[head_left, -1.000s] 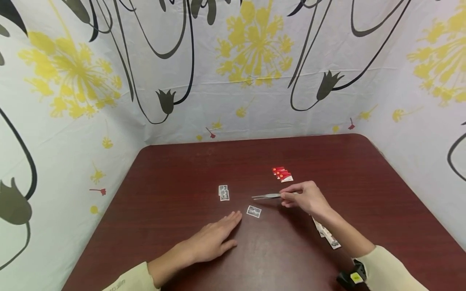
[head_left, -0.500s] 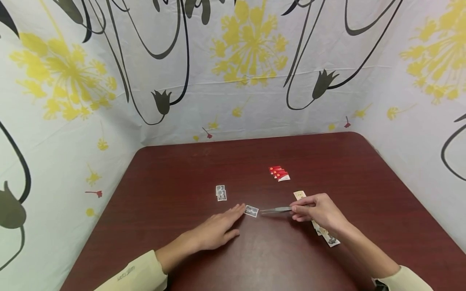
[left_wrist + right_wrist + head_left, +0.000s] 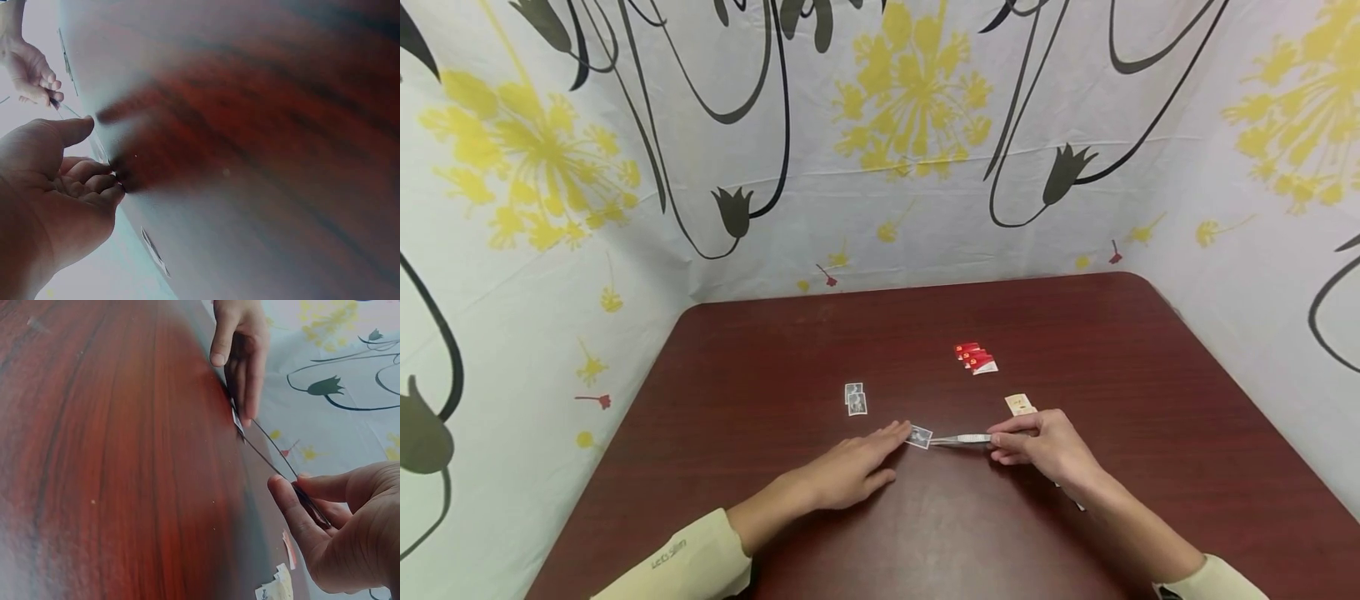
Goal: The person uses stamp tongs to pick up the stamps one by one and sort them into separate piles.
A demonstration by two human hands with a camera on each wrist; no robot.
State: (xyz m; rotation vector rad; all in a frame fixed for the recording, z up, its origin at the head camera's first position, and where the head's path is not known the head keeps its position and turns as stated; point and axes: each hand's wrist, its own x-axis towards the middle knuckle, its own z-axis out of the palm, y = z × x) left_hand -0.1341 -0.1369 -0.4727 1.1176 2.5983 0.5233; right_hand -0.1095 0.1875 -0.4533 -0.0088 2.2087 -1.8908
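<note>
A small grey picture stamp (image 3: 920,437) with a white border lies on the table in the head view. My left hand (image 3: 853,472) rests flat beside it, its straight fingertips touching or just covering the stamp's left edge. From the other side, my right hand (image 3: 1047,450) pinches a pair of metal tweezers (image 3: 970,438) between thumb and fingers. The tweezers' tips are at the stamp's right edge. Their two arms stand spread apart in the right wrist view, where the stamp (image 3: 237,422) appears nearly edge-on. Whether a tip has slid under the paper I cannot tell.
Two overlapping grey stamps (image 3: 857,404) lie farther back on the left. Several red and white stamps (image 3: 976,357) form an overlapping row at the back. A row of cream stamps (image 3: 1019,404) is partly hidden under my right hand and forearm. Patterned cloth (image 3: 887,233) surrounds the dark red table (image 3: 775,358).
My right hand has brought the tweezers nearer and down, from above the stamp to its right edge. The left fingertips have moved right onto the stamp's left edge. The view has shifted slightly.
</note>
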